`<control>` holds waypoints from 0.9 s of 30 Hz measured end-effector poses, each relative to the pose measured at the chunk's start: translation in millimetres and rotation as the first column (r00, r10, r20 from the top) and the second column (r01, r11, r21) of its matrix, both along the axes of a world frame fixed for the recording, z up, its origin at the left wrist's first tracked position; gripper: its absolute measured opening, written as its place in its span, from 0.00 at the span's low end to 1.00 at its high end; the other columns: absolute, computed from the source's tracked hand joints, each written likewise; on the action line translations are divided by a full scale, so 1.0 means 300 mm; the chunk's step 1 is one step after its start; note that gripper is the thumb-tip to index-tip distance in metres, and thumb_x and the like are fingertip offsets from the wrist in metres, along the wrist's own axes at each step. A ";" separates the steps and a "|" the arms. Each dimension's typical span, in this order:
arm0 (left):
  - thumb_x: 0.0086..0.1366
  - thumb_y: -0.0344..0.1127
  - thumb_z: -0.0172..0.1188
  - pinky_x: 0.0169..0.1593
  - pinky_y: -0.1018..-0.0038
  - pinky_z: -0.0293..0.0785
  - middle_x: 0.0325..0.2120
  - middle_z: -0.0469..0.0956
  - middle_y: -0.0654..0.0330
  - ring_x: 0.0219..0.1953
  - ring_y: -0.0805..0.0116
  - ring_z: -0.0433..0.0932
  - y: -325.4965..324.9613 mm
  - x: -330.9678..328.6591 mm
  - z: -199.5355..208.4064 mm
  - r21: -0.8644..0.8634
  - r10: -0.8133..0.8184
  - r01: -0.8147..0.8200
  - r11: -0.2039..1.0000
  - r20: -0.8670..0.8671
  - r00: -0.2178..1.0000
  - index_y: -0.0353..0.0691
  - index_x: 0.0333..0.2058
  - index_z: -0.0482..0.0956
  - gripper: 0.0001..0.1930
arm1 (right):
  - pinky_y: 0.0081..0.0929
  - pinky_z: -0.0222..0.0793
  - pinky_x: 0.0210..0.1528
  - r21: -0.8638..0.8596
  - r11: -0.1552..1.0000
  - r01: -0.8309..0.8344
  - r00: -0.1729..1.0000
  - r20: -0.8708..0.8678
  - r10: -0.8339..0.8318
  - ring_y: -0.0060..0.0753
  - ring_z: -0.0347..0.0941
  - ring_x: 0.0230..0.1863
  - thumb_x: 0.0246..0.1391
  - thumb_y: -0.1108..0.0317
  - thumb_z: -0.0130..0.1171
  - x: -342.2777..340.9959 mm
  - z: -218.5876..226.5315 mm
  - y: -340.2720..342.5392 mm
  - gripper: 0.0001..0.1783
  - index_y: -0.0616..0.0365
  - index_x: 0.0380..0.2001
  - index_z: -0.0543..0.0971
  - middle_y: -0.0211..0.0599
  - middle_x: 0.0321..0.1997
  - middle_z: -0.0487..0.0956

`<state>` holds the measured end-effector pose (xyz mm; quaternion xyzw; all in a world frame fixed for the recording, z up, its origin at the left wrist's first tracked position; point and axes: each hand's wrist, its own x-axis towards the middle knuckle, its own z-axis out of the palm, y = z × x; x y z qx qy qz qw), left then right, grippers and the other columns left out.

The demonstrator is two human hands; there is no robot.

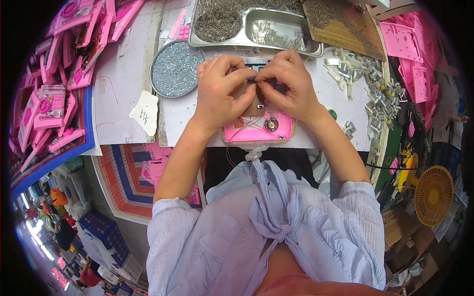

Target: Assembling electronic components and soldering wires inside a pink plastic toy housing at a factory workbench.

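Note:
In front of me lies a pink plastic toy housing [237, 134] with its inside showing. A brown circuit board [255, 109], a round speaker [271, 124] and thin red and green wires [249, 123] are in it. Above the board's far end, my left hand [223, 90] pinches with thumb and forefinger. My right hand [291, 88] makes a matching pinch, its fingertips meeting those of the left. Whatever small, dark, thin thing sits between the fingertips is too small to name. Both hands cover much of the housing's far part.
A round tray of screws [177, 69] stands left of my hands. Beyond them is a metal tray [276, 34] of small springs, beside a brown board [343, 24]. Small metal and white parts [355, 71] lie right. Pink toys [52, 106] pile up left; a yellow fan [434, 195] stands right.

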<state>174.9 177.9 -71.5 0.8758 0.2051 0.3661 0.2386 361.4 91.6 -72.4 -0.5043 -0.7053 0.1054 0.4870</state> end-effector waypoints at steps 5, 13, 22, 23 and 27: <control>0.50 0.34 0.70 0.50 0.64 0.60 0.34 0.76 0.66 0.39 0.66 0.76 0.031 -0.015 -0.007 0.004 -0.068 0.069 0.998 -0.061 0.996 0.47 0.32 0.84 0.09 | 0.33 0.66 0.47 -0.010 0.999 -0.039 0.999 0.011 0.039 0.38 0.68 0.42 0.44 0.76 0.68 0.012 0.006 -0.005 0.10 0.53 0.33 0.82 0.27 0.33 0.80; 0.52 0.33 0.71 0.49 0.64 0.60 0.34 0.77 0.64 0.40 0.65 0.77 0.042 -0.032 -0.001 -0.026 -0.037 0.035 0.999 -0.083 0.996 0.44 0.31 0.83 0.08 | 0.33 0.66 0.46 -0.002 1.000 0.009 0.999 -0.046 -0.009 0.38 0.69 0.41 0.44 0.73 0.68 0.009 -0.001 0.003 0.09 0.52 0.32 0.82 0.27 0.31 0.80; 0.53 0.28 0.71 0.45 0.67 0.67 0.33 0.77 0.59 0.38 0.61 0.77 0.001 -0.035 -0.036 -0.145 0.063 -0.061 0.988 0.013 0.998 0.39 0.32 0.84 0.07 | 0.37 0.64 0.47 -0.020 0.992 0.123 0.983 0.137 -0.119 0.38 0.72 0.40 0.44 0.64 0.71 -0.034 0.019 0.010 0.10 0.51 0.32 0.84 0.27 0.32 0.81; 0.53 0.26 0.71 0.44 0.67 0.70 0.33 0.77 0.58 0.37 0.61 0.77 -0.002 -0.033 -0.033 -0.138 0.063 -0.060 0.989 0.016 0.998 0.38 0.32 0.84 0.07 | 0.37 0.64 0.48 -0.025 0.991 0.128 0.981 0.148 -0.123 0.37 0.72 0.40 0.44 0.64 0.71 -0.037 0.016 0.013 0.09 0.50 0.31 0.84 0.26 0.32 0.81; 0.52 0.31 0.71 0.44 0.65 0.66 0.33 0.77 0.59 0.38 0.60 0.77 -0.013 -0.035 -0.049 -0.231 0.098 -0.084 0.969 0.049 0.994 0.40 0.30 0.83 0.07 | 0.38 0.63 0.48 -0.026 0.990 0.141 0.974 0.183 -0.134 0.37 0.72 0.41 0.44 0.65 0.70 -0.046 0.018 0.021 0.07 0.50 0.30 0.84 0.27 0.32 0.81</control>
